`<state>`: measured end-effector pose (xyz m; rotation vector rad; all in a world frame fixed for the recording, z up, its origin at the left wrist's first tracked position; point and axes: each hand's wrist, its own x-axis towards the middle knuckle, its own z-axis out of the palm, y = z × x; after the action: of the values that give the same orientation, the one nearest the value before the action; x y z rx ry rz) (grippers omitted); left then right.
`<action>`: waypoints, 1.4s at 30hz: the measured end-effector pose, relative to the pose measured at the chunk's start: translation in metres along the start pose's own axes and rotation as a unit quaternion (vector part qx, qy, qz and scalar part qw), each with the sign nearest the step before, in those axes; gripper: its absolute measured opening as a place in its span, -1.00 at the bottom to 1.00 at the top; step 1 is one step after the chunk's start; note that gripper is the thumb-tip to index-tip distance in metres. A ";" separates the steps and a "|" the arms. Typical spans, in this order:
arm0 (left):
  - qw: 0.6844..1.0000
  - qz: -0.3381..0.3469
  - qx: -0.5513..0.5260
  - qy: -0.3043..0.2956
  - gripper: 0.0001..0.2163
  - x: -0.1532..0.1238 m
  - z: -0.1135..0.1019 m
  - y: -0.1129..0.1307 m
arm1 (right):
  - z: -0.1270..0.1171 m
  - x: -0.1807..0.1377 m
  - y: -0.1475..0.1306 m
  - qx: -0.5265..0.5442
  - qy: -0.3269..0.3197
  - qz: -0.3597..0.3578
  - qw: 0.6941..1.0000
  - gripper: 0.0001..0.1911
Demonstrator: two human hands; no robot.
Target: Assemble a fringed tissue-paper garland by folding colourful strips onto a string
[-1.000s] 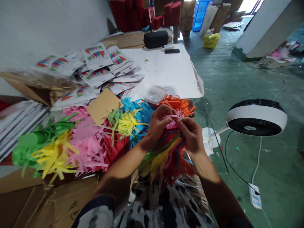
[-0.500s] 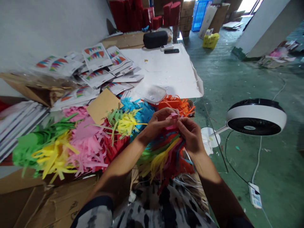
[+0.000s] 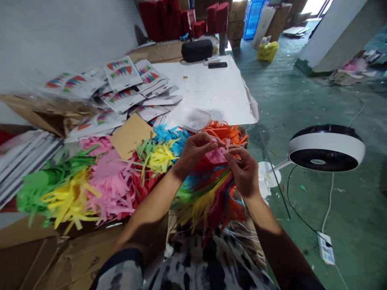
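My left hand (image 3: 195, 150) and my right hand (image 3: 244, 169) meet above my lap, both pinching a pink fringed paper tassel (image 3: 218, 154). Below the hands hangs a bunch of coloured paper tassels (image 3: 208, 197) in green, yellow, red and blue. To the left, piles of fringed paper (image 3: 87, 181) in green, yellow, pink, red and blue lie on the table. An orange fringed pile (image 3: 225, 131) sits just beyond my hands.
A clear plastic tray (image 3: 195, 119) rests on a white sheet (image 3: 217, 90). Printed packaging cards (image 3: 121, 86) are heaped at the left. A black case (image 3: 197, 50) and a phone (image 3: 217, 65) lie farther back. A white fan (image 3: 326, 148) stands on the green floor.
My hands have lifted slightly and parted a little, and the pink tassel now spreads out between my fingertips.
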<state>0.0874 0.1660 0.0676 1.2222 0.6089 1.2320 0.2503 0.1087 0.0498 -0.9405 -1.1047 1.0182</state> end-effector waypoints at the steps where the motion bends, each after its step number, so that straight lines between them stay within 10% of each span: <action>1: 1.000 -0.007 0.025 0.003 -0.77 0.001 0.000 0.002 | 0.000 0.000 -0.001 -0.016 0.005 -0.019 1.000 -0.86; 16: 0.971 -0.159 0.078 -0.161 -0.77 0.001 -0.007 0.018 | -0.004 0.001 -0.010 -0.028 -0.015 -0.009 0.999 -0.83; 42: 0.984 -0.108 0.131 -0.061 -0.70 0.004 -0.005 0.017 | -0.009 -0.002 -0.009 -0.169 -0.063 -0.041 0.983 -0.81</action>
<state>0.0778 0.1689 0.0827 1.3991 0.8084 0.9073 0.2603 0.1035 0.0556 -1.1001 -1.4412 0.8458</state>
